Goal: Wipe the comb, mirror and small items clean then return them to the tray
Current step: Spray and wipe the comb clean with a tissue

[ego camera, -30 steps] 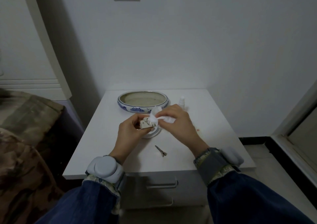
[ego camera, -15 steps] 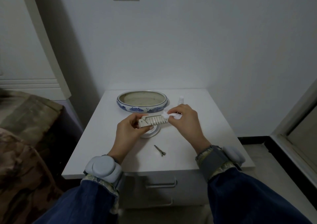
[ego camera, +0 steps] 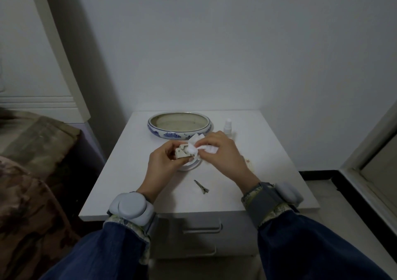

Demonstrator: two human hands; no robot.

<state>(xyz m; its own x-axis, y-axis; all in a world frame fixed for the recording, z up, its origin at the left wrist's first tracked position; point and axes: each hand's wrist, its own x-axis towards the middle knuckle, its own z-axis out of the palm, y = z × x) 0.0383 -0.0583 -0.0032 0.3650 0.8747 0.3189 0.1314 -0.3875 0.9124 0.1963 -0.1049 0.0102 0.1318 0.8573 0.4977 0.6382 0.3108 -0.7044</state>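
My left hand (ego camera: pixel 164 163) grips the left end of a small pale comb (ego camera: pixel 181 153) above the middle of the white nightstand. My right hand (ego camera: pixel 223 155) pinches a white tissue (ego camera: pixel 196 145) wrapped around the comb's right part, hiding most of its teeth. Under both hands lies a round white-rimmed mirror (ego camera: pixel 189 166), mostly hidden. A metal hair clip (ego camera: pixel 201 186) lies on the tabletop nearer to me. The blue-and-white oval tray (ego camera: pixel 179 127) stands empty at the back. A small white bottle (ego camera: pixel 228 126) stands to its right.
The nightstand top (ego camera: pixel 268 172) ends at a front edge just above a drawer handle (ego camera: pixel 202 228). A bed with a brown patterned blanket (ego camera: pixel 28 172) lies to the left. The wall is directly behind, with a dark-framed door sill (ego camera: pixel 365 193) on the right.
My right hand slid the tissue out to the comb's right end, then back left along the teeth toward my left hand. My left hand kept its grip on the comb.
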